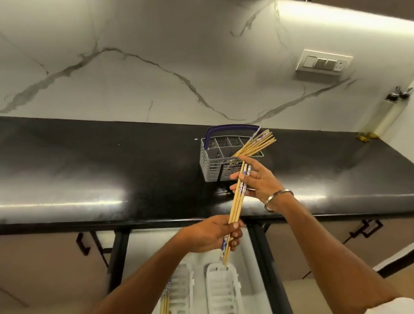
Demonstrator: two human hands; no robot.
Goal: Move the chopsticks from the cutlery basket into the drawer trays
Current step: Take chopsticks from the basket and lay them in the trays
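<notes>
My left hand point(213, 233) grips a small bundle of chopsticks point(237, 202) near its lower end, above the open drawer point(274, 282) and its white trays point(221, 304). My right hand point(255, 179) steadies the bundle's upper end with loosely curled fingers. More chopsticks lean in the grey cutlery basket point(215, 164) on the black surface point(95, 164).
</notes>
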